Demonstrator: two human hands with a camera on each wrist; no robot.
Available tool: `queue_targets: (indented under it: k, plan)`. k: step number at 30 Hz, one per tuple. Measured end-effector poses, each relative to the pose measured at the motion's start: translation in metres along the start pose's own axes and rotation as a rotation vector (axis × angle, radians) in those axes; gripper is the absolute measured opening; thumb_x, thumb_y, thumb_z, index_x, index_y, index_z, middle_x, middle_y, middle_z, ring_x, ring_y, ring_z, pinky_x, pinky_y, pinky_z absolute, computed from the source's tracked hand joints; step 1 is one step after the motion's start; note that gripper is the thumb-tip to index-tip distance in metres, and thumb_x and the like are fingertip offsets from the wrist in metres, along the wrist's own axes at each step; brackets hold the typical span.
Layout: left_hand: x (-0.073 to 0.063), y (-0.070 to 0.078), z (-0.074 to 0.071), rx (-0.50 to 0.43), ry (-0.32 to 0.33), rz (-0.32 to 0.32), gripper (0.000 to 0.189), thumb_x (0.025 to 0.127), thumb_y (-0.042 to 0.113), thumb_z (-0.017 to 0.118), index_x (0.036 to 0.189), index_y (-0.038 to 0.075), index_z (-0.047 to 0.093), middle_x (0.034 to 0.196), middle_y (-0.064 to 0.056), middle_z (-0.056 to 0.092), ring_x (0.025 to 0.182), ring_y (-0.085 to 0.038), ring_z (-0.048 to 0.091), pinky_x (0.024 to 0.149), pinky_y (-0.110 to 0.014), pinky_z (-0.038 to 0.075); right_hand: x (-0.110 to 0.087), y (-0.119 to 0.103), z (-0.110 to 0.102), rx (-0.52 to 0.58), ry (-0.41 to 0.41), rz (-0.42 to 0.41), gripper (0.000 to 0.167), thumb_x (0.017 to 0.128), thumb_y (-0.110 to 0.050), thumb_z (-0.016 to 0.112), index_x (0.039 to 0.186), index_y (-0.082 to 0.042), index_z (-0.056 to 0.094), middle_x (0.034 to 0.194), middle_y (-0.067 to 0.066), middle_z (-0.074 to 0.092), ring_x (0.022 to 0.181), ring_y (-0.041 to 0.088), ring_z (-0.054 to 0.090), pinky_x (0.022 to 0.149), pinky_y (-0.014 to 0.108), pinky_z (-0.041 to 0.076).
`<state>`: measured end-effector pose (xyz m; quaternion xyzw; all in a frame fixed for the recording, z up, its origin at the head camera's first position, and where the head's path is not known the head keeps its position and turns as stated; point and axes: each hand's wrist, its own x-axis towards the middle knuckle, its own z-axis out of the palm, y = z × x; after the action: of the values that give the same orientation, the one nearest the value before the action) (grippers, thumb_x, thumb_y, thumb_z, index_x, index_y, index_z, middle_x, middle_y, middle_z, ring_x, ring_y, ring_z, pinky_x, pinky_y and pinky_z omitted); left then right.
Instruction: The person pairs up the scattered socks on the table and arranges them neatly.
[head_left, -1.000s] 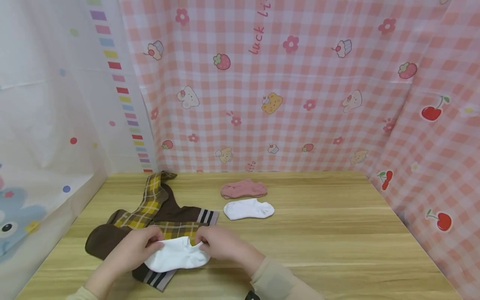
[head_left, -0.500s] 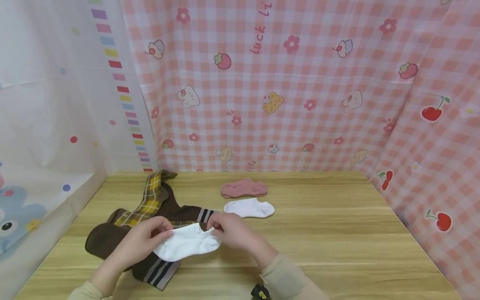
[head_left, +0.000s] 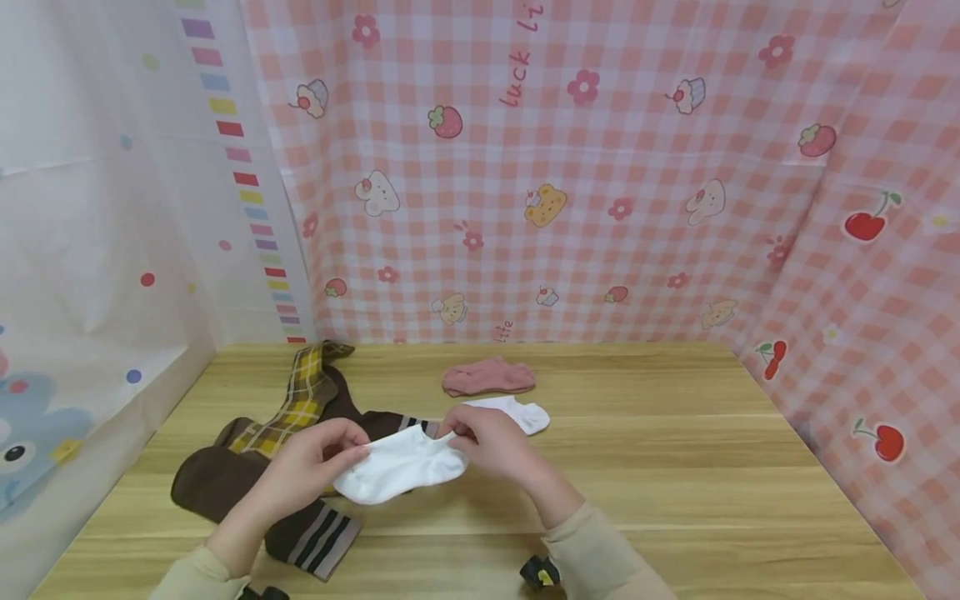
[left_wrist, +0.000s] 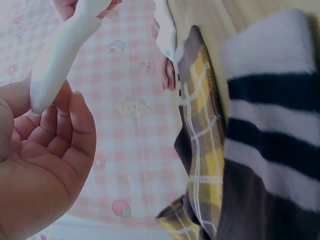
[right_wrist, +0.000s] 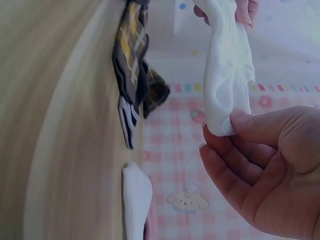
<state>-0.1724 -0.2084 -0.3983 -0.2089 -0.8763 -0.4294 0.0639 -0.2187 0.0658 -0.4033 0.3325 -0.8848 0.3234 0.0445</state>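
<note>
Head view: a white ankle sock is held up between two hands above the wooden table, its opening upward and its rounded toe to the left. The left hand pinches it near the toe end, thumb against fingers; the right hand pinches the edge of the opening at the other end, above the heel. In both wrist views the held sock is well off the table, and the right one shows its finely ribbed fabric caught between thumb and fingers. Beyond the held sock and to its right, a second white sock lies flat, partly covered by the right hand. Farther beyond the held sock rests a pink sock. To the held sock's left and nearer the person, a dark brown sock lies under the left forearm, with a grey-and-black striped cuff. Just beyond the held sock is another dark brown piece, also striped at its end, and beyond and left of it a yellow-and-brown plaid piece. On the person's side of the held sock are two beige sleeves. Farthest beyond it hangs a pink checked cloth; far to its left, a white cloth with coloured dots.
</note>
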Motion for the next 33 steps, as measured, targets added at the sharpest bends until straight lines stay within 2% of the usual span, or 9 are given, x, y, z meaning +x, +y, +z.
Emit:
queue_targets:
  k: [8,17,24,33]
  plan:
    - [0.011,0.006,0.012,-0.08,-0.03,0.013,0.004,0.093,0.006,0.069,0.095,0.009,0.067,0.084,0.002,0.064,0.067,-0.009,0.057,0.058,-0.026,0.051,-0.009,0.011,-0.014,0.006,0.071,0.004,0.012,0.09,-0.001,0.068,0.091,-0.012,0.067,0.083,-0.004,0.063,0.078,0.011,0.057,0.073,0.028,0.048]
    - [0.022,0.011,0.024,-0.159,-0.051,0.055,0.01,0.092,0.002,0.069,0.101,0.005,0.069,0.088,0.0,0.066,0.075,-0.011,0.061,0.065,-0.026,0.052,-0.019,0.024,-0.03,0.048,0.096,0.068,0.014,0.091,0.0,0.067,0.093,-0.013,0.067,0.085,-0.004,0.062,0.079,0.011,0.055,0.074,0.03,0.048]
    - [0.036,0.015,0.029,-0.162,-0.071,0.034,0.009,0.093,0.006,0.068,0.102,0.004,0.07,0.091,-0.003,0.069,0.074,-0.011,0.062,0.063,-0.026,0.053,-0.024,0.033,-0.042,0.077,0.101,0.071,0.015,0.091,0.003,0.066,0.095,-0.012,0.066,0.088,-0.001,0.063,0.081,0.013,0.055,0.074,0.029,0.049]
    - [0.055,0.018,0.035,-0.164,-0.058,-0.004,0.008,0.095,0.008,0.066,0.102,0.004,0.07,0.089,-0.003,0.068,0.073,-0.014,0.06,0.061,-0.026,0.051,-0.03,0.039,-0.055,0.095,0.132,0.119,0.014,0.094,0.001,0.064,0.101,-0.011,0.067,0.089,-0.003,0.063,0.079,0.013,0.054,0.072,0.03,0.048]
